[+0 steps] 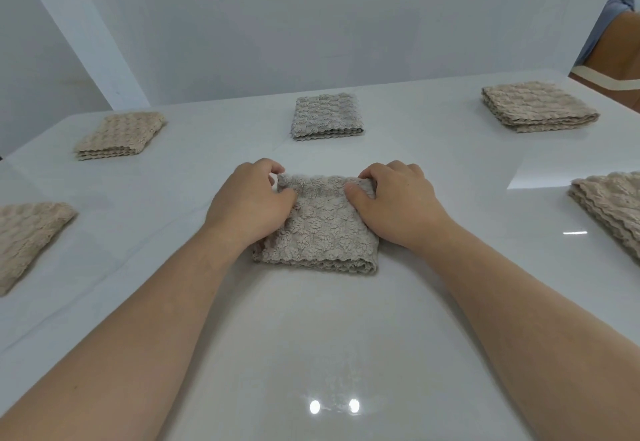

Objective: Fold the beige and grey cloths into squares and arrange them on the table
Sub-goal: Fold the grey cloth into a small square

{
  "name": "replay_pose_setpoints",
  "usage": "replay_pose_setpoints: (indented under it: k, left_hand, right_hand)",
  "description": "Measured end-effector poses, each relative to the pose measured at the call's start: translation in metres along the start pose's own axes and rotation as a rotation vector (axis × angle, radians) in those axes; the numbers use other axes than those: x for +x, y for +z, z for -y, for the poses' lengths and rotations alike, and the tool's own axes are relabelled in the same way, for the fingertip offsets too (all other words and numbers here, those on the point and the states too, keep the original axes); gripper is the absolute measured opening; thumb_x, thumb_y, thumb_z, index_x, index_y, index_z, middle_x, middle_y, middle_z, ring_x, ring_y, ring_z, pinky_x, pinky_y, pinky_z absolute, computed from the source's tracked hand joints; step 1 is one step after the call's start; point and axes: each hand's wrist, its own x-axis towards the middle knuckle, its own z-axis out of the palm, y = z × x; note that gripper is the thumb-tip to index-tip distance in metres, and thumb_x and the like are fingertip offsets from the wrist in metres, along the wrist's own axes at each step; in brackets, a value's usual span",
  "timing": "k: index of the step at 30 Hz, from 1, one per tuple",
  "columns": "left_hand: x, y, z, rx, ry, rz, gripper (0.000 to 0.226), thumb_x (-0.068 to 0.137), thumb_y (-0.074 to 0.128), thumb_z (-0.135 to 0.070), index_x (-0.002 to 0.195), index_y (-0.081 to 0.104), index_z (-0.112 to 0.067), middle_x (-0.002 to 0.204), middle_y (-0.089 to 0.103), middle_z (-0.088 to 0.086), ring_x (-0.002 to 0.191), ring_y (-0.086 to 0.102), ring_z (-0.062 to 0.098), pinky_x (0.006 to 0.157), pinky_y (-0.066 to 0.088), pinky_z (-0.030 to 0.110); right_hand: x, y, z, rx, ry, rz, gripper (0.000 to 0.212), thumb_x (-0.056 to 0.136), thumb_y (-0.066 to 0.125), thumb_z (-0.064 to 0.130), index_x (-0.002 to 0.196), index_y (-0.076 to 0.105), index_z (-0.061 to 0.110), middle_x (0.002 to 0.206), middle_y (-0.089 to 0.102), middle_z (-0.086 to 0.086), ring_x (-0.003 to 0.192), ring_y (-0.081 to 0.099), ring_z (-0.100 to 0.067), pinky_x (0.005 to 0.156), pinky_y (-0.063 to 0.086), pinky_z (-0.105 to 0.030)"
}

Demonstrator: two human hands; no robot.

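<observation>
While both hands' fingers pinch grey cloth [320, 222] far corners, five folded cloths ring it, apart.

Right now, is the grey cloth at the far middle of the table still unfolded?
No, the far grey cloth lies folded into a layered square on the table.

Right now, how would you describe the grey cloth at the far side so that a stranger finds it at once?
Start at the white table and look along its far edge, where three folded cloths lie in a row. Take the middle one, the far grey cloth, straight beyond both hands. It is cool grey, while its neighbours left and right are beige.
</observation>
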Motion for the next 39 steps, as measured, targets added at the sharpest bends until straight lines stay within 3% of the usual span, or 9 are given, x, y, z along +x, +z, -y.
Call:
replay_pose_setpoints:
  k: [2,6,12,18,21,25,29,33,39]
  left_hand:
    - [0.003,0.001,0.000,-0.038,0.040,0.006,0.038,0.091,0.049,-0.042,0.121,0.066,-0.027,0.117,0.065,-0.006,0.107,0.059,0.017,0.093,0.049,0.037]
    - [0.007,0.006,0.001,-0.026,0.080,0.018,0.045,0.097,0.050,-0.052,0.090,0.069,-0.013,0.082,0.070,0.001,0.083,0.063,0.022,0.075,0.050,0.039]
    - [0.013,0.009,0.003,-0.294,-0.012,0.018,0.014,0.092,0.070,-0.035,0.093,0.071,-0.020,0.087,0.069,-0.007,0.082,0.063,0.015,0.073,0.046,0.031]
    - [0.013,0.007,0.005,-0.552,-0.006,0.065,0.016,0.082,0.075,-0.014,0.091,0.070,-0.025,0.088,0.064,-0.003,0.076,0.058,0.016,0.073,0.047,0.032]
    - [0.013,0.005,0.005,-0.672,-0.038,0.144,0.028,0.068,0.079,-0.028,0.096,0.075,-0.028,0.098,0.068,0.000,0.087,0.063,0.017,0.074,0.047,0.030]
    - [0.009,-0.003,0.003,-0.760,0.011,0.300,0.044,0.069,0.080,-0.056,0.098,0.079,-0.023,0.109,0.076,0.000,0.108,0.069,0.016,0.101,0.050,0.037]
    - [0.006,-0.011,0.000,-0.737,0.107,0.294,0.014,0.093,0.071,-0.032,0.093,0.074,-0.019,0.092,0.068,0.000,0.086,0.061,0.010,0.085,0.045,0.029]
    - [0.003,-0.014,-0.001,-0.776,0.169,0.239,0.003,0.093,0.071,-0.026,0.093,0.072,-0.023,0.088,0.063,-0.005,0.078,0.057,0.009,0.079,0.045,0.026]
    - [-0.001,-0.021,-0.004,-0.838,0.159,0.111,0.029,0.072,0.089,-0.040,0.093,0.075,-0.026,0.091,0.072,-0.007,0.083,0.063,0.019,0.090,0.055,0.051]
  right_hand:
    - [0.000,-0.001,0.000,-0.002,0.017,0.008,0.053,0.097,0.043,0.062,0.131,0.059,0.024,0.130,0.057,-0.006,0.128,0.043,-0.030,0.109,0.037,-0.046]
    - [0.000,-0.001,0.002,0.016,0.022,0.031,0.053,0.096,0.045,0.063,0.128,0.056,0.023,0.128,0.056,-0.008,0.125,0.044,-0.031,0.107,0.038,-0.046]
    - [0.000,-0.005,0.000,0.130,-0.015,0.057,0.041,0.095,0.052,0.061,0.112,0.047,0.025,0.104,0.060,-0.001,0.105,0.054,-0.029,0.096,0.044,-0.047]
    - [0.000,-0.012,-0.004,0.376,-0.044,0.082,0.033,0.094,0.062,0.052,0.107,0.050,0.025,0.078,0.060,0.008,0.073,0.056,-0.011,0.065,0.040,-0.026]
    - [0.002,-0.012,-0.005,0.479,-0.066,0.063,0.025,0.092,0.068,0.047,0.102,0.061,0.025,0.072,0.061,0.013,0.067,0.055,-0.003,0.064,0.040,-0.023]
    - [0.000,-0.016,-0.003,0.747,-0.089,0.143,0.022,0.090,0.075,0.038,0.098,0.070,0.018,0.072,0.068,0.013,0.065,0.060,-0.004,0.067,0.049,-0.025]
    - [-0.003,-0.021,-0.001,0.856,-0.128,0.203,0.027,0.085,0.081,0.034,0.094,0.066,0.012,0.078,0.064,-0.001,0.071,0.057,-0.013,0.066,0.047,-0.030]
    - [-0.005,-0.025,-0.002,0.881,-0.158,0.251,0.026,0.085,0.081,0.030,0.091,0.064,0.011,0.080,0.062,-0.003,0.075,0.057,-0.015,0.073,0.047,-0.034]
    - [-0.007,-0.030,-0.002,0.848,-0.169,0.317,0.032,0.087,0.076,0.042,0.080,0.062,0.014,0.076,0.054,-0.002,0.073,0.049,-0.016,0.071,0.040,-0.036]
